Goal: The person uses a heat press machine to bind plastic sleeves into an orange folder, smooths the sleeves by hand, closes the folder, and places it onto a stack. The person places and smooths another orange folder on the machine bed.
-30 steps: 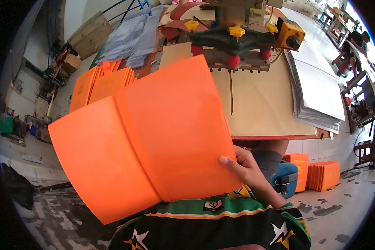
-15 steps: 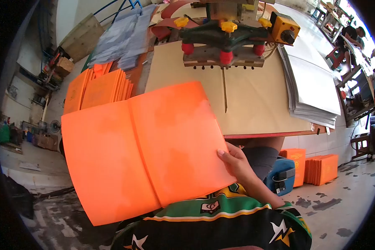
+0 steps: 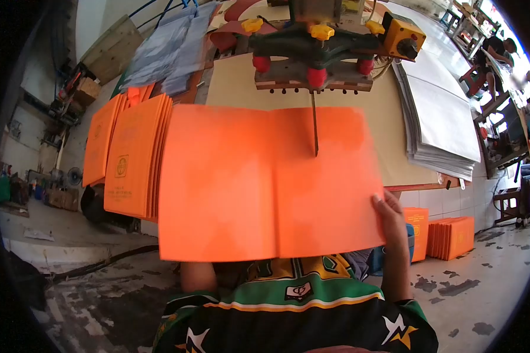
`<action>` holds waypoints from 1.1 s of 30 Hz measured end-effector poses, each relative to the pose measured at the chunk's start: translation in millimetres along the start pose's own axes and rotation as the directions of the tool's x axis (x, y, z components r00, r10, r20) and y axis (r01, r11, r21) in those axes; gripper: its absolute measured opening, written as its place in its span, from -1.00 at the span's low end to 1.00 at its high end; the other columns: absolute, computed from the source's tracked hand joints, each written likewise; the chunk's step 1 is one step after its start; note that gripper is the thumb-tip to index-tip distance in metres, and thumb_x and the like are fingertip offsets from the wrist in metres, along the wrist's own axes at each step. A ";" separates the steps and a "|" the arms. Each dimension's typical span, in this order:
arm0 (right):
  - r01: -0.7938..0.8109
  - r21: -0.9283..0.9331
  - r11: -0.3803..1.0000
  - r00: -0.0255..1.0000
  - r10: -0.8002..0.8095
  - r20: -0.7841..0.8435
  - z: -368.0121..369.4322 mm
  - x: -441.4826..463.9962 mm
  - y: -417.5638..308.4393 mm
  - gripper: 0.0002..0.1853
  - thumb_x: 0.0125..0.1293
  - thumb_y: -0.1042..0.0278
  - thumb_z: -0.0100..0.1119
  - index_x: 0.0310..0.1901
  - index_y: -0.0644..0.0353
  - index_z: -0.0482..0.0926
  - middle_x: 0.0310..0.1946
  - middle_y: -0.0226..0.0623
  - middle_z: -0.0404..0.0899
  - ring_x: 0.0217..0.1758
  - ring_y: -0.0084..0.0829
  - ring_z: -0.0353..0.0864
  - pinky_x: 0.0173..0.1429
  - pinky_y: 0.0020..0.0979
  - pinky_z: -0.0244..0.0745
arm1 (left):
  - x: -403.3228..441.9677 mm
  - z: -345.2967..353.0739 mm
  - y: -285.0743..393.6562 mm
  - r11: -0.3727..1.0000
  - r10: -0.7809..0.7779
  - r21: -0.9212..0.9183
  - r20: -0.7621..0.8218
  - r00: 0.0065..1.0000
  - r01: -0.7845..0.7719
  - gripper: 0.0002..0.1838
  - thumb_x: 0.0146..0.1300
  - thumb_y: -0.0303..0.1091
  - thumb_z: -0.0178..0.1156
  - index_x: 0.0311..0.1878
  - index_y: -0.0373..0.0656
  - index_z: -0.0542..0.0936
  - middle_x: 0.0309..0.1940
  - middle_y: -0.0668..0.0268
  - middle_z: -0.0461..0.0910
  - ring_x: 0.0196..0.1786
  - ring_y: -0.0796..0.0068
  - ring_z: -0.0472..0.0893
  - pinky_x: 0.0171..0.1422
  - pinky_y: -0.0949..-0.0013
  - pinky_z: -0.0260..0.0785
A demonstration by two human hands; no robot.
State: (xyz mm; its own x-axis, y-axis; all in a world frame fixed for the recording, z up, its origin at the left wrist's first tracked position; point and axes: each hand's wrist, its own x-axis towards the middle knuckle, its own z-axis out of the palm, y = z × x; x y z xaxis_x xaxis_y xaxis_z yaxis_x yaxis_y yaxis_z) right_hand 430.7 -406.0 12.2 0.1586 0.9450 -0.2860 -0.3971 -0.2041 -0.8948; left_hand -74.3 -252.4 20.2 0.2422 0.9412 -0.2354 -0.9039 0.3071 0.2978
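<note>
An orange plastic folder cover (image 3: 218,182) lies opened out in front of me, its fold running down the middle. My right hand (image 3: 390,213) grips its right edge, thumb on top and fingers beneath. Of my left arm only the forearm (image 3: 198,276) shows below the cover's lower edge; the cover hides that hand. The cover's far part overlaps the tan board (image 3: 394,153) on the worktable. Above the board hangs a press head (image 3: 315,76) with red knobs, and a thin dark blade-like strip (image 3: 315,126) extends down in front of the cover.
Stacked orange printed covers (image 3: 136,156) stand at the left, near clear plastic sheets (image 3: 171,50). A pile of white sheets (image 3: 439,112) lies on the right. More orange covers (image 3: 450,238) sit on the floor. A person (image 3: 500,53) sits far right.
The orange cover has moved right and away from me and turned straighter, now reaching over the board. My right hand moved right with it, and my left forearm has come into view.
</note>
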 end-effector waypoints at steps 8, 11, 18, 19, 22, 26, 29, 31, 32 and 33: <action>0.230 -0.077 0.970 0.971 -0.234 -0.052 -15.7 23.1 -34.8 -0.54 0.65 0.36 0.25 0.41 0.49 0.51 0.28 -0.13 0.70 0.29 -0.37 0.70 0.37 -0.33 0.59 | -15.6 67.2 -12.3 0.921 -0.007 0.376 0.273 0.962 -0.100 -0.09 0.70 0.26 -0.05 0.81 -0.18 0.03 0.71 -0.14 0.23 0.64 -0.12 0.42 0.58 -0.06 0.47; 0.145 -0.598 0.788 0.961 -0.256 -0.105 -7.7 26.6 -65.0 -0.53 0.62 0.36 0.28 0.46 0.31 0.50 0.12 -0.13 0.78 0.13 -0.43 0.77 0.25 -0.32 0.67 | -19.0 69.1 -28.7 0.306 0.413 0.877 0.229 0.882 -0.370 -0.21 0.73 0.10 0.03 0.80 -0.13 0.13 0.69 -0.14 0.29 0.71 -0.02 0.34 0.69 -0.03 0.31; 0.114 -0.994 0.001 0.778 -0.622 0.088 20.0 23.0 -69.5 -0.53 0.55 0.32 0.32 0.43 0.19 0.59 0.23 0.01 0.72 0.29 0.09 0.70 0.39 -0.02 0.60 | -13.6 87.3 -136.3 -0.475 -0.084 0.772 0.437 0.896 -0.421 -0.36 0.60 0.00 0.29 0.49 -0.31 0.57 0.57 -0.04 0.50 0.66 -0.05 0.42 0.74 -0.05 0.22; 0.176 -0.974 0.144 0.825 -0.561 0.066 30.6 20.2 -68.3 -0.53 0.55 0.34 0.31 0.43 0.18 0.59 0.30 0.07 0.67 0.42 0.10 0.62 0.47 0.00 0.53 | -10.5 87.4 -150.0 -0.471 -0.074 0.775 0.441 0.894 -0.421 -0.36 0.60 0.00 0.29 0.49 -0.31 0.57 0.57 -0.04 0.50 0.66 -0.05 0.42 0.74 -0.05 0.22; 0.353 -0.912 0.209 0.876 -0.417 0.244 62.7 13.7 -54.7 -0.50 0.54 0.30 0.31 0.45 0.19 0.57 0.43 -0.01 0.62 0.53 0.05 0.55 0.61 0.03 0.40 | -4.0 84.3 -182.3 -0.566 -0.300 0.587 0.506 0.808 -0.578 -0.26 0.60 0.02 0.26 0.61 -0.32 0.42 0.67 -0.05 0.34 0.76 -0.08 0.24 0.81 -0.14 0.08; 0.513 -0.856 0.066 0.836 -0.266 0.481 78.2 19.6 -24.9 -0.46 0.56 0.19 0.29 0.50 0.14 0.55 0.56 -0.10 0.52 0.69 -0.04 0.38 0.74 0.11 0.17 | -0.2 66.4 -206.7 -0.726 -0.328 0.422 0.481 0.813 -0.543 -0.15 0.58 0.13 0.22 0.69 -0.26 0.30 0.75 0.03 0.21 0.80 -0.11 0.12 0.79 -0.33 0.02; 0.499 -0.865 0.056 0.842 -0.266 0.469 82.0 20.3 -9.6 -0.42 0.59 0.11 0.25 0.55 0.07 0.52 0.65 -0.18 0.41 0.79 -0.10 0.22 0.81 0.16 -0.03 | -3.2 64.9 -208.5 -0.716 -0.281 0.449 0.516 0.809 -0.534 -0.16 0.58 0.13 0.20 0.70 -0.23 0.30 0.76 0.08 0.21 0.79 -0.11 0.12 0.78 -0.36 0.01; 0.471 -0.882 0.025 0.838 -0.324 0.438 82.8 20.4 -3.6 -0.42 0.59 0.12 0.25 0.57 0.04 0.51 0.65 -0.20 0.41 0.78 -0.11 0.24 0.81 0.13 -0.01 | -3.0 65.2 -207.6 -0.707 -0.263 0.460 0.534 0.804 -0.537 -0.16 0.58 0.14 0.19 0.70 -0.22 0.29 0.76 0.09 0.21 0.79 -0.11 0.12 0.78 -0.35 0.01; 0.471 -0.882 0.024 0.838 -0.323 0.439 82.7 21.2 0.8 -0.42 0.59 0.12 0.25 0.57 0.04 0.51 0.65 -0.20 0.41 0.78 -0.11 0.24 0.81 0.13 -0.01 | -1.4 65.5 -207.3 -0.709 -0.275 0.454 0.527 0.804 -0.540 -0.17 0.59 0.13 0.19 0.71 -0.22 0.29 0.76 0.10 0.20 0.79 -0.10 0.12 0.78 -0.34 0.01; 0.449 -0.893 -0.003 0.836 -0.351 0.422 82.7 22.1 5.7 -0.42 0.59 0.13 0.25 0.57 0.03 0.52 0.66 -0.21 0.41 0.78 -0.11 0.25 0.81 0.14 -0.01 | 1.3 66.4 -206.7 -0.710 -0.287 0.446 0.523 0.802 -0.545 -0.17 0.60 0.13 0.18 0.71 -0.22 0.29 0.76 0.11 0.20 0.80 -0.09 0.12 0.79 -0.34 0.01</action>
State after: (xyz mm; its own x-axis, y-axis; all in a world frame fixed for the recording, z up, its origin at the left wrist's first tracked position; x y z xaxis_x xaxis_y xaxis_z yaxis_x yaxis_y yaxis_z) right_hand 357.1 -365.1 29.2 -0.1093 0.9696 0.2190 0.8800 0.1968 -0.4323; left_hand 136.2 -305.4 19.8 0.6382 0.7408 0.2098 0.6670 -0.6680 0.3298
